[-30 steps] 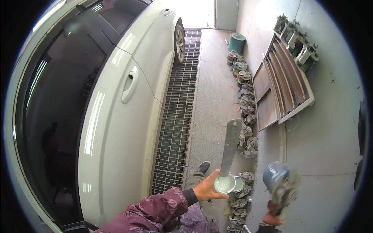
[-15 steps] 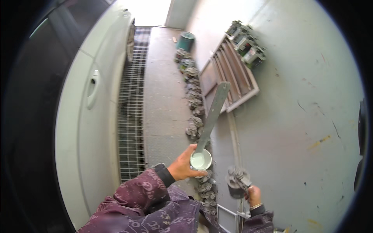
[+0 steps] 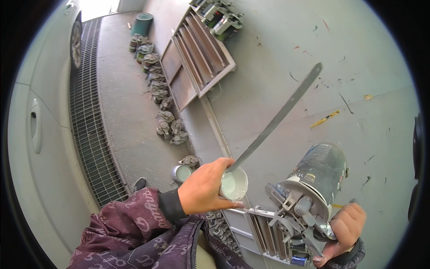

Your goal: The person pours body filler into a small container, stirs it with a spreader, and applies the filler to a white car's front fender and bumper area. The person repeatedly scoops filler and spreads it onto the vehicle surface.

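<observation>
Left hand (image 3: 204, 186): grip curled round white cup (image 3: 246, 187), pale liquid (image 3: 230, 184) inside, flat grey stick (image 3: 282, 114) leaning out. Right of cup, apart: dark tin (image 3: 320, 168), tilted, right hand (image 3: 347, 228) closed at the handle of its lid (image 3: 301, 204). Step, judged: holding both containers up. Next move likely calls for cup level, right grip firm.
</observation>
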`<act>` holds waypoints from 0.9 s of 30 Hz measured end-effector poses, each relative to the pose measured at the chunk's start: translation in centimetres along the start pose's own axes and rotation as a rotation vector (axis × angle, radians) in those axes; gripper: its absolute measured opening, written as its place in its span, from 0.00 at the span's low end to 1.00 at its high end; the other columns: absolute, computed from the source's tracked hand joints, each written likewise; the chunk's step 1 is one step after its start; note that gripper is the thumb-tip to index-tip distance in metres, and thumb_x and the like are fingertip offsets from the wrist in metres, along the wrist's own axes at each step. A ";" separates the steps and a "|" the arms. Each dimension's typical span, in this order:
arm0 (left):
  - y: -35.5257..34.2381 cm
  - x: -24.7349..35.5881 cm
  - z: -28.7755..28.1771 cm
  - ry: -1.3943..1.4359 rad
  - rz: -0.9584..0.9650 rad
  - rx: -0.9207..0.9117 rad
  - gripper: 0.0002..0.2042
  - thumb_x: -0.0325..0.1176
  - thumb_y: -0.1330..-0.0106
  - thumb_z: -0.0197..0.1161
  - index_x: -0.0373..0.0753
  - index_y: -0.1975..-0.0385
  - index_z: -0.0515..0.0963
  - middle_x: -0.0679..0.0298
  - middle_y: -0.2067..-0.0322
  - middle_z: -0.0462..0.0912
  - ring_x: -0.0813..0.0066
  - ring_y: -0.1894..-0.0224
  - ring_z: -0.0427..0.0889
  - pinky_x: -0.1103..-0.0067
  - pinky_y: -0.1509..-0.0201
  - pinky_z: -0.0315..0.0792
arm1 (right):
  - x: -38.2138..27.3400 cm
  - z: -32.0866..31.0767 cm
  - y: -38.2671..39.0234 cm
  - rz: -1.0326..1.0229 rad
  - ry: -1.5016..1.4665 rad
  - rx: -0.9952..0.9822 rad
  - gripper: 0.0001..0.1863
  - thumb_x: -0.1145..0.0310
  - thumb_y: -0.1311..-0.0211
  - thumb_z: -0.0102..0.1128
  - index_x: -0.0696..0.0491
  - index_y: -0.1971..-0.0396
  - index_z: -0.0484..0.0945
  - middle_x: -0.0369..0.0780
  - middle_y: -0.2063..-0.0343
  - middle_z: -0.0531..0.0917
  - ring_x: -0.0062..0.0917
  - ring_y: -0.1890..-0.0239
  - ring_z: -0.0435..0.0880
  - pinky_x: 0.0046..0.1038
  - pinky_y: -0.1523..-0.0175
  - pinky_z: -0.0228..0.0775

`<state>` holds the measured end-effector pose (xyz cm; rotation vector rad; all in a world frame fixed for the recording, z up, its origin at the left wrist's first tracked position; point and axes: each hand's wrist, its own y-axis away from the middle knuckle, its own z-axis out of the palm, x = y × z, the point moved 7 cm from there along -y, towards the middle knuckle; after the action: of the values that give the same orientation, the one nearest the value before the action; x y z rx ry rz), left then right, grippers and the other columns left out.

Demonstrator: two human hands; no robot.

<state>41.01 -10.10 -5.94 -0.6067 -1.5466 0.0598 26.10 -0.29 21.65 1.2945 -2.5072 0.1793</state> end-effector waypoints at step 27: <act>-5.2 4.0 0.5 0.107 0.183 -0.048 0.48 0.50 0.54 0.86 0.27 0.40 0.67 0.47 0.51 0.78 0.47 0.52 0.82 0.65 0.49 0.77 | 0.0 -4.0 1.1 0.338 0.198 -0.002 0.40 0.34 0.31 0.41 0.61 0.82 0.66 0.47 0.81 0.69 0.42 0.78 0.69 0.41 0.68 0.61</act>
<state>39.04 -12.78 -0.23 -0.7770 -1.3895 0.1269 26.05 1.36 25.42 0.7990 -2.5306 0.3611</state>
